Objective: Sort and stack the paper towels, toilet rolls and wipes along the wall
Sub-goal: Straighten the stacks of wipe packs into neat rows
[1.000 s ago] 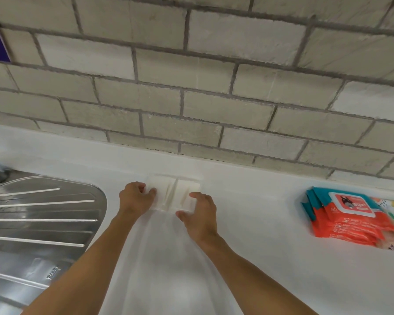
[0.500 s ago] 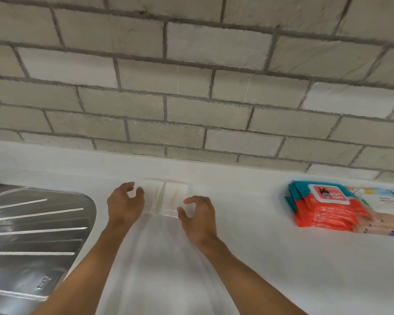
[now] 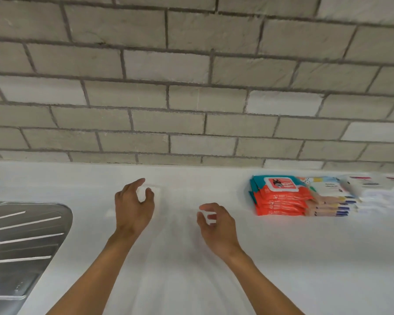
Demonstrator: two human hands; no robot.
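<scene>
Two flat white packs (image 3: pixel 171 196) lie side by side near the wall on the white counter (image 3: pixel 282 258); they are blurred and faint against it. My left hand (image 3: pixel 132 208) hovers at their left edge, fingers loosely curled, holding nothing. My right hand (image 3: pixel 216 226) hangs just in front of them on the right, also loosely curled and empty. Further right, by the wall, is a stack of orange and teal wipes packs (image 3: pixel 280 197).
Beside the wipes sits a second stack of pale packs with yellow and blue edges (image 3: pixel 330 198), then white packs (image 3: pixel 378 187) at the right edge. A steel sink drainboard (image 3: pixel 21 235) fills the left. A grey brick wall (image 3: pixel 191 87) backs the counter.
Both hands have let go of the white packs and drawn back and apart. The view has shifted to the right, bringing more packs into sight.
</scene>
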